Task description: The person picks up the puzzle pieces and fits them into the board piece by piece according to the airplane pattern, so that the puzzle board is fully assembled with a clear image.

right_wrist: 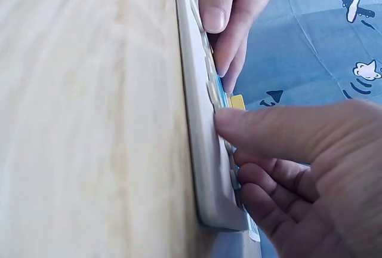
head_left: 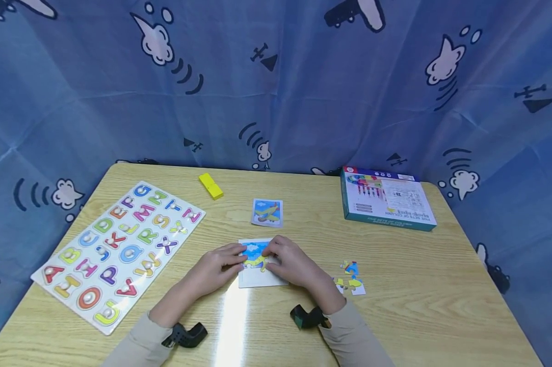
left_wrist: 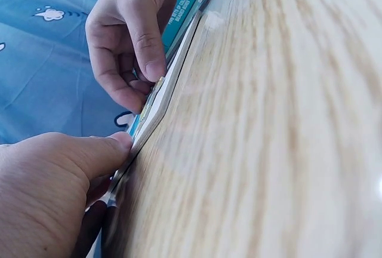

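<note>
White board: lies flat at the centre of the frame, a white tray (head_left: 253, 280) carrying blue and yellow puzzle pieces (head_left: 253, 248) across its upper part.
Left hand: (head_left: 218, 267) fingers extended, resting at the tray's left edge without clasping a piece, probably to keep tray and pieces from sliding.
Right hand: (head_left: 294, 261) thumb and curled fingers together on a yellow piece (head_left: 263, 263), seemingly to guide it closely against its neighbours.
Picture card: a small airplane card (head_left: 267, 213) sits just above the tray, likely for easy comparison.
Loose pieces: a small group (head_left: 356, 283) right of the right wrist, apparently kept within that hand's reach.
Outer items: alphabet board (head_left: 125, 306) at left, yellow block (head_left: 210, 186) upper left of centre, box (head_left: 388, 199) upper right, all apart from the hands.
</note>
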`<state>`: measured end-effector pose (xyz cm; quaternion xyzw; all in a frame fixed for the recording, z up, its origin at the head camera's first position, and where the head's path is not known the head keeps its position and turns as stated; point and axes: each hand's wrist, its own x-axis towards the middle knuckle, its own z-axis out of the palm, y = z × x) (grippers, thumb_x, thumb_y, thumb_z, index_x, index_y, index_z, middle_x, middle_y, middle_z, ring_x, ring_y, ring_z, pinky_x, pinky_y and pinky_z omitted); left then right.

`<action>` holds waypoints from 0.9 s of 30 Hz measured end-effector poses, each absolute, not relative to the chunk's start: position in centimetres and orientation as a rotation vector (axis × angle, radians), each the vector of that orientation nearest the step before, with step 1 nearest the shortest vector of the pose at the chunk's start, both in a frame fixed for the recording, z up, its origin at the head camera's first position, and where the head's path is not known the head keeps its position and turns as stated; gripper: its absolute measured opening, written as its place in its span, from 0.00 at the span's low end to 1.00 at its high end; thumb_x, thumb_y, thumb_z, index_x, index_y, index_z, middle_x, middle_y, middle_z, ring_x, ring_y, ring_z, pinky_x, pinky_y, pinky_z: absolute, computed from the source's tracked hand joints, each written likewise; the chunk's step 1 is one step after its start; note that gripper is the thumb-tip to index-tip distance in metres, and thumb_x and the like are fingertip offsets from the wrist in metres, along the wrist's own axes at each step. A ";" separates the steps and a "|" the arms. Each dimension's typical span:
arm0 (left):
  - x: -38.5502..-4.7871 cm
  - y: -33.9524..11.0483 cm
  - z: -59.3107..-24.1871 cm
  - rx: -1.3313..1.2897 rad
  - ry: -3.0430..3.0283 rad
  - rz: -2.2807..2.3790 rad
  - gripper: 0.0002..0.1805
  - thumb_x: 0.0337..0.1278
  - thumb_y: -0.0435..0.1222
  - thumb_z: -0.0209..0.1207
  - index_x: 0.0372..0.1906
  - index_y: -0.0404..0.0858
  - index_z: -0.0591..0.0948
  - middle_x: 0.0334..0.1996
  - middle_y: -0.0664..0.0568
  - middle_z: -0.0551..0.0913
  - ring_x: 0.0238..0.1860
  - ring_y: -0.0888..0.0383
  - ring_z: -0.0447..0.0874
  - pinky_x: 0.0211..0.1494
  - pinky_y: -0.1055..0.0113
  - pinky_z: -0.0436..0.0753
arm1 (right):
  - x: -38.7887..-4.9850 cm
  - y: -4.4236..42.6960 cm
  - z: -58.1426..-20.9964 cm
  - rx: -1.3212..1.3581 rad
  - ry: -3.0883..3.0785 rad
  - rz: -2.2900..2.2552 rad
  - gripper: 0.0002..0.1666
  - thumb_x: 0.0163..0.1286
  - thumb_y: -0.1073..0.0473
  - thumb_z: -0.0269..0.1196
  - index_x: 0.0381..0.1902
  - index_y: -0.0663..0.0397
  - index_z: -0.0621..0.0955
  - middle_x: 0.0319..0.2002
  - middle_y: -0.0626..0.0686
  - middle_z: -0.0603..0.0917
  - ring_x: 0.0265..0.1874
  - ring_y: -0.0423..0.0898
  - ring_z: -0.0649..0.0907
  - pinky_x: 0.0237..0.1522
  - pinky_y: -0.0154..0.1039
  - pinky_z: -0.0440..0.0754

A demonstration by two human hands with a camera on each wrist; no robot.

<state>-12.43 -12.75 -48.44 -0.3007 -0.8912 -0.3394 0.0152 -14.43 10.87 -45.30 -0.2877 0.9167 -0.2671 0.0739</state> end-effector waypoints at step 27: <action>-12.5 -10.3 -48.2 -1.161 -2.741 -0.895 0.19 0.64 0.43 0.56 0.56 0.40 0.80 0.63 0.52 0.75 0.65 0.55 0.71 0.67 0.59 0.72 | -14.7 12.2 -44.8 -0.883 2.681 -0.918 0.11 0.67 0.60 0.60 0.46 0.55 0.82 0.42 0.49 0.80 0.38 0.41 0.77 0.42 0.38 0.79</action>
